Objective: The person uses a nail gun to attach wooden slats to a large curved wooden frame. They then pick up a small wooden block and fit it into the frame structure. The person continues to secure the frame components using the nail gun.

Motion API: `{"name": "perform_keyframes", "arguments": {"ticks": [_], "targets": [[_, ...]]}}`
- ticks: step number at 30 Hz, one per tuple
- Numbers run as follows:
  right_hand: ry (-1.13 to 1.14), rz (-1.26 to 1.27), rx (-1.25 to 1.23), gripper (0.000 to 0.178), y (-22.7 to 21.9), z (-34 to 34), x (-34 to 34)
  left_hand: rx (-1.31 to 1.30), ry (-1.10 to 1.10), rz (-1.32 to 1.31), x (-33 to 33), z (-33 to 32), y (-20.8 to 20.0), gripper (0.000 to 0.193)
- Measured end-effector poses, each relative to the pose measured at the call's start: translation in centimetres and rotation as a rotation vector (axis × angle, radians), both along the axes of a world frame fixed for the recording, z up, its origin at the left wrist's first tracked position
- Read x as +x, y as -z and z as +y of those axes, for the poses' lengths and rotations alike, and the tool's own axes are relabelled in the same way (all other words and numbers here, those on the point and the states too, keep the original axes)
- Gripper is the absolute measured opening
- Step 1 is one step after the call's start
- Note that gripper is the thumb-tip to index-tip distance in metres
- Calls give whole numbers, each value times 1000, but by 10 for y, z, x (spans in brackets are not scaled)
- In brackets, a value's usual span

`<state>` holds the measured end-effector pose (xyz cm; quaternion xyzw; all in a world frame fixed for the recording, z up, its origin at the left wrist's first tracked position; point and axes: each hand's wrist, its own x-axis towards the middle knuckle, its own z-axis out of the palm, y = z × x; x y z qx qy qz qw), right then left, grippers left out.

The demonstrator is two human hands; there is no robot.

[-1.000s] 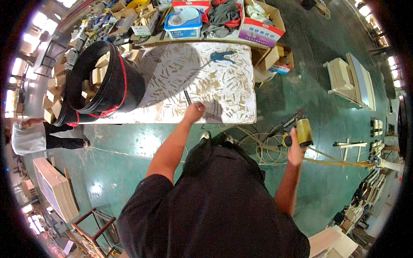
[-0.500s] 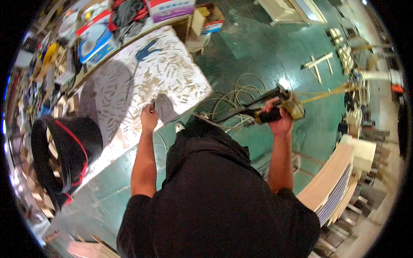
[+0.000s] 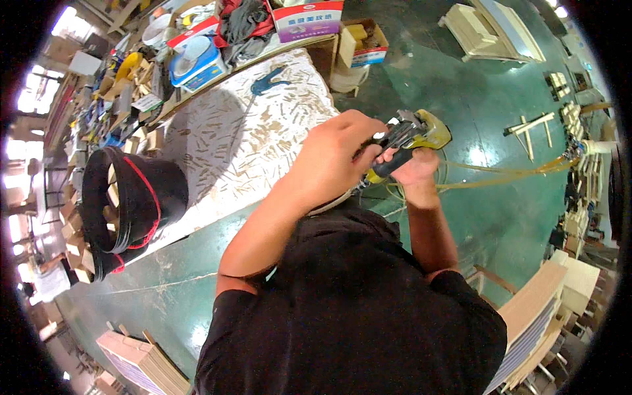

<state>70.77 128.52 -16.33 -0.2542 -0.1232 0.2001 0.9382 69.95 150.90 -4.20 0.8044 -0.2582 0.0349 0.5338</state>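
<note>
My right hand (image 3: 418,168) is wrapped around the dark handle of a yellow and black air nail gun (image 3: 431,128), raised in front of my body. Over the gun's long dark magazine, my left hand (image 3: 339,155) is closed, with thumb and fingers bent together. A small dark thing shows at its fingertips, mostly hidden, and I cannot make out what it is. Beyond the left hand stands a white-topped table (image 3: 299,69), strewn with many small thin brown pieces. On its far part lies a blue Y-shaped tool (image 3: 270,82).
A black bucket (image 3: 164,194) with a red cord stands at the table's left. Boxes (image 3: 309,23) and a blue tub (image 3: 197,66) line the far side. Yellowish hoses (image 3: 500,168) run rightward. Stacked boards (image 3: 533,289) sit at the lower right, a wooden frame (image 3: 530,128) farther off.
My left hand has left the tabletop, where it pinched something small and dark, and moved right to the nail gun. The gun has turned and come closer to my body.
</note>
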Motion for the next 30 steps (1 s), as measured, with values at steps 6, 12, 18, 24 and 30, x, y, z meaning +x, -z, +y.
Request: {"name": "perform_keyframes", "arguments": {"ticks": [6,12,18,24,30], "targets": [[-93,192,173,50,13,-4,3,86,16,-130,3,-17,5,22],[-113,227,259,49,18,-6,12,93,44,-61,11,-35,10,25],[114,409,196,45,36,3,24,312,162,-26,27,-41,-6,46],[417,764,40,48,38,12,52,182,252,63,17,0,-4,65],[317,767,280,33,84,12,49,152,264,138,-22,30,21,55]]}}
